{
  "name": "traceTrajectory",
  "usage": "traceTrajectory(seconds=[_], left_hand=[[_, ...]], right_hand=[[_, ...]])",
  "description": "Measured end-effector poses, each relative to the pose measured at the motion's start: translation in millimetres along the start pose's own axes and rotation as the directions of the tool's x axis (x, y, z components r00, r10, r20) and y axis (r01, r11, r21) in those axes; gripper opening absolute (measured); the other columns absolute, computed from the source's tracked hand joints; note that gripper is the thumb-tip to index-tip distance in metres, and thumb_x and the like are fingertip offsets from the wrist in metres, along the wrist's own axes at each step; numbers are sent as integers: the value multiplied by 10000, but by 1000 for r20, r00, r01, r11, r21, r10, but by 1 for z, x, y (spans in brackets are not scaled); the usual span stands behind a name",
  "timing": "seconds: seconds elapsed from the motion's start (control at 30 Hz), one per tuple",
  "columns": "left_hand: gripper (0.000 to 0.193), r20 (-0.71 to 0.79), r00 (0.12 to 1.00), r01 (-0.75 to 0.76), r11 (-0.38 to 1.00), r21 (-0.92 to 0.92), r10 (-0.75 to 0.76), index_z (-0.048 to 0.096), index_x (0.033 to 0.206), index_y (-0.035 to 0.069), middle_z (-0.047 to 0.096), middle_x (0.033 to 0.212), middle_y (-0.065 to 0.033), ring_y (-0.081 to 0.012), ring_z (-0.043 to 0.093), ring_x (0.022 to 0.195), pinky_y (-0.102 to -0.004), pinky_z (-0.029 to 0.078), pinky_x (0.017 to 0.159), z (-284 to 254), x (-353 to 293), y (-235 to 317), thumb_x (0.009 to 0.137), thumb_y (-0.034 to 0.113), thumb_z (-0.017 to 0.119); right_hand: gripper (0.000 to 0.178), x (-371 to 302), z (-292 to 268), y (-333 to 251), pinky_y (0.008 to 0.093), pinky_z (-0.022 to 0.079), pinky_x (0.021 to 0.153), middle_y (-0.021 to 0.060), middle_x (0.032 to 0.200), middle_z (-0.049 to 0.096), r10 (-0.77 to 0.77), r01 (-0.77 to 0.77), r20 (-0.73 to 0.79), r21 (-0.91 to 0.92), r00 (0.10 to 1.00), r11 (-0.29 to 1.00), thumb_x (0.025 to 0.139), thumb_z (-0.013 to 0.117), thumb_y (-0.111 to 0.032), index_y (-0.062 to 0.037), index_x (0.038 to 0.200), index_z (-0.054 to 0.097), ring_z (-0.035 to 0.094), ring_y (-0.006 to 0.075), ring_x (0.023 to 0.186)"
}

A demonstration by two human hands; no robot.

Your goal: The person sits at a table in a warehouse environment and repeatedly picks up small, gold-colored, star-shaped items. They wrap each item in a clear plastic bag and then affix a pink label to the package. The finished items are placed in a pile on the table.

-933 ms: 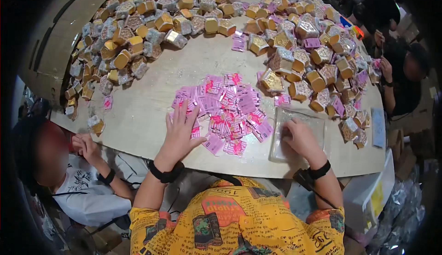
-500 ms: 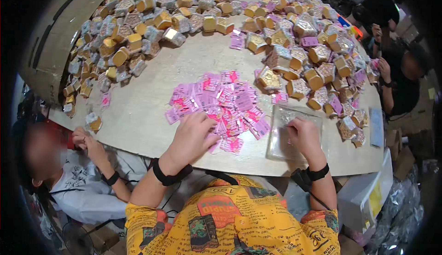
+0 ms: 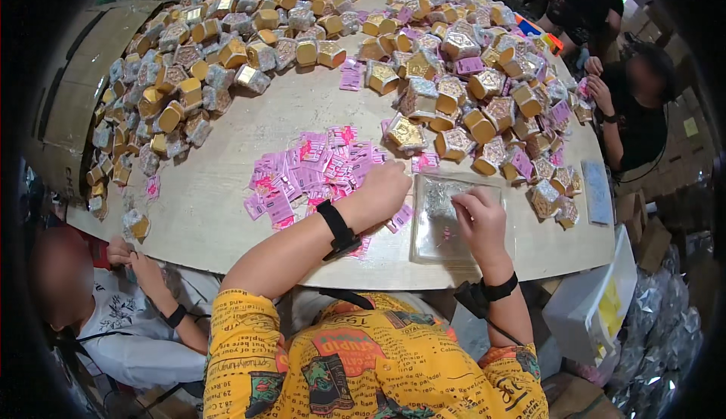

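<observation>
My left hand (image 3: 384, 190) hangs over the right side of a loose pile of pink printed cards (image 3: 302, 171), its fingers curled and turned down. Whatever those fingers hold, if anything, is hidden. Above a shallow clear plastic tray (image 3: 420, 243) is my right hand (image 3: 484, 226), thumb and fingertips pinched together. Anything in that pinch is too small to make out. A few tiny pink bits (image 3: 446, 231) and fine clear pieces lie in the tray. Just beyond it sits a single pink card (image 3: 425, 162).
Bubble-wrapped gold boxes (image 3: 454, 109) are heaped along the far and left sides of the table (image 3: 204, 207). A blue-grey slab (image 3: 597, 192) lies at the right edge. One person (image 3: 151, 275) works at the left, another (image 3: 628, 109) at the right.
My left hand has moved right across the pink cards toward the tray. My right hand stays over the tray, its fingers still pinched. The whole view has shifted a little.
</observation>
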State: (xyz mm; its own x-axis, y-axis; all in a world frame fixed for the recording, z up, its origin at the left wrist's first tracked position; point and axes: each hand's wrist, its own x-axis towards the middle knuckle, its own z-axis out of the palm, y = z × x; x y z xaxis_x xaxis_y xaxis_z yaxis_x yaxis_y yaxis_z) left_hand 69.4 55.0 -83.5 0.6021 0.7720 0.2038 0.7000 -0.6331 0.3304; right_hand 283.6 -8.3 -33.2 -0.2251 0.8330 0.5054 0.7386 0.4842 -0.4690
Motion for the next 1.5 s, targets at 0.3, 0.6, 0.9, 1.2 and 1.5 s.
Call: traceTrajectory(seconds=[0.3, 0.6, 0.9, 1.2, 1.5], left_hand=[[88, 47, 993, 118, 968, -220, -110, 656, 750, 38, 589, 843, -149, -347, 585, 840, -452, 481, 742, -21, -3, -5, 746, 125, 641], [84, 57, 998, -19, 1000, -11, 19, 677, 808, 86, 587, 906, -117, -313, 552, 923, -425, 434, 786, 1, -2, -2, 783, 148, 626], [161, -51, 996, -80, 980, -182, 72, 654, 831, 53, 546, 872, -114, -311, 515, 917, -416, 398, 826, -59, -17, 22, 781, 198, 702], [147, -54, 998, -30, 981, -190, 20, 641, 892, 66, 559, 901, -117, -308, 524, 945, -423, 402, 834, -69, -22, 15, 778, 147, 689], [203, -267, 959, -165, 953, -253, 95, 624, 910, 57, 573, 916, -112, -315, 542, 947, -419, 400, 879, -81, -32, 18, 729, 104, 704]], right_hand=[[54, -11, 6, 12, 269, 421, 523, 58, 756, 600, 332, -338, 90, 417, 939, 843, 832, 667, -30, 5, 865, 690, 555, 128, 604], [68, -9, 11, 8, 230, 404, 520, 24, 720, 583, 471, -479, 166, 542, 867, 691, 844, 672, -48, 18, 840, 689, 526, 75, 596], [107, 14, 27, 2, 297, 447, 572, 87, 730, 617, 325, -313, 19, 327, 946, 892, 832, 673, -83, 24, 826, 671, 574, 165, 623], [156, 23, 47, -6, 232, 373, 455, 11, 648, 590, 407, -758, 640, 543, 652, 360, 856, 648, -140, 1, 799, 683, 495, 64, 500], [176, 28, 49, -13, 218, 334, 409, -12, 611, 531, 347, -810, 782, 579, 519, -92, 892, 603, -146, -42, 750, 611, 438, 61, 437]])
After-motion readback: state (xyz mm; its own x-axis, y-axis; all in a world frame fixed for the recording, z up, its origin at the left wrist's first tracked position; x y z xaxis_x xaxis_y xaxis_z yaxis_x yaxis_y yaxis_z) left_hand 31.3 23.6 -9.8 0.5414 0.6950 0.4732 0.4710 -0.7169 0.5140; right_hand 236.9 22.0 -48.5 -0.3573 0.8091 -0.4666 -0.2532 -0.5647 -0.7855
